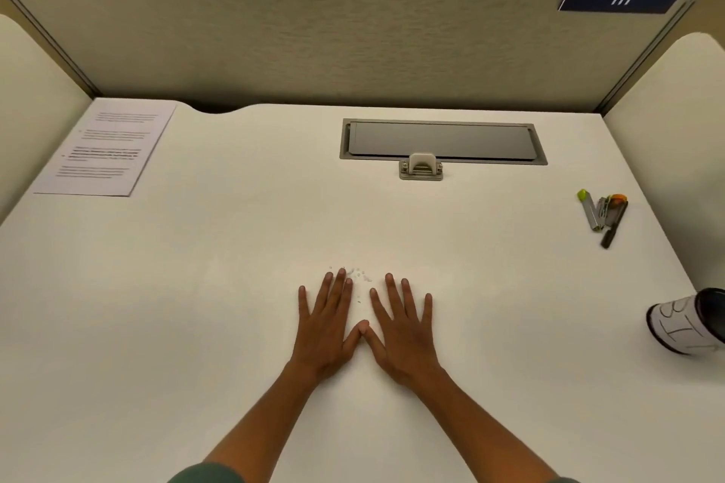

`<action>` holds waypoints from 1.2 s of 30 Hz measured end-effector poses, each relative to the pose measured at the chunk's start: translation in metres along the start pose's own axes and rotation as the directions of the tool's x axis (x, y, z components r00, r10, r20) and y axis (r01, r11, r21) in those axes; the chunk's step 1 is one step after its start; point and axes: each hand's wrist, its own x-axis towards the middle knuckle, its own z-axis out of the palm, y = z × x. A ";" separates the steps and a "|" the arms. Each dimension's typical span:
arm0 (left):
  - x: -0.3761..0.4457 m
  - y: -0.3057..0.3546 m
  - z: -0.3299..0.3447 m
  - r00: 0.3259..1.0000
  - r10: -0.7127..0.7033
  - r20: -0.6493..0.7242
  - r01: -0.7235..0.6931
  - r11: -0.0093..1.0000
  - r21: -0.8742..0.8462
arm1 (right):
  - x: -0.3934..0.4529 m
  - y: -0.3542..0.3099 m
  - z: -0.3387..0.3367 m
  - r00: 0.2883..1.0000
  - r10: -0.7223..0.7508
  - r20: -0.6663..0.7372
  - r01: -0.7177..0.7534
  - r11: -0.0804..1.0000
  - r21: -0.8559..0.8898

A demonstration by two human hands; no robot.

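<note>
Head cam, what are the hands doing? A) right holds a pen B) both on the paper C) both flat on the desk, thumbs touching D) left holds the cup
C: left hand and right hand lie flat on the desk, fingers straight, thumb tips meeting; cup, pens and paper sit apart from them.

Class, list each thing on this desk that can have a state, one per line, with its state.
Left hand: flat on the desk, fingers straight.
Right hand: flat, thumb touching the left thumb.
White bits: scattered by the fingertips.
Hatch lid: closed.
Paper sheet: flat, print up.
Pens: lying bunched.
Cup: partly out of frame, pose unclear.
</note>
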 end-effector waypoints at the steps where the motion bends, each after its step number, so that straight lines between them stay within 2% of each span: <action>1: 0.001 -0.004 -0.002 1.000 -0.010 -0.013 0.010 1.000 -0.009 | 0.001 0.000 -0.001 1.000 0.014 -0.005 -0.014 1.000 0.001; 5: 0.010 -0.025 -0.013 0.992 -0.120 -0.049 0.118 0.992 -0.039 | 0.013 0.010 -0.007 0.996 0.094 -0.006 -0.094 0.996 -0.006; 8: 0.021 -0.040 -0.020 0.986 -0.164 -0.013 0.163 0.986 -0.022 | 0.025 0.019 -0.011 0.993 0.117 -0.007 -0.117 0.993 0.001; 12: 0.033 -0.044 -0.021 0.994 -0.097 0.058 0.097 0.995 0.003 | 0.042 0.019 -0.014 0.998 0.067 -0.007 -0.068 0.998 -0.010; 19: 0.034 -0.022 -0.014 0.997 0.077 0.024 -0.077 0.997 0.007 | 0.063 0.014 -0.009 0.998 -0.052 -0.040 0.050 0.997 -0.055; 25: 0.026 -0.011 -0.010 0.990 0.140 0.019 -0.141 0.990 0.018 | 0.055 0.017 -0.009 0.993 -0.119 -0.027 0.116 0.990 -0.080; 33: 0.000 -0.006 -0.009 0.975 0.215 0.048 -0.215 0.977 -0.002 | 0.019 0.011 -0.004 0.995 -0.095 -0.011 0.094 0.993 -0.075; 36: -0.007 -0.008 -0.009 0.980 0.196 0.030 -0.195 0.980 -0.032 | 0.007 0.008 -0.003 0.999 -0.027 -0.030 0.026 0.999 -0.031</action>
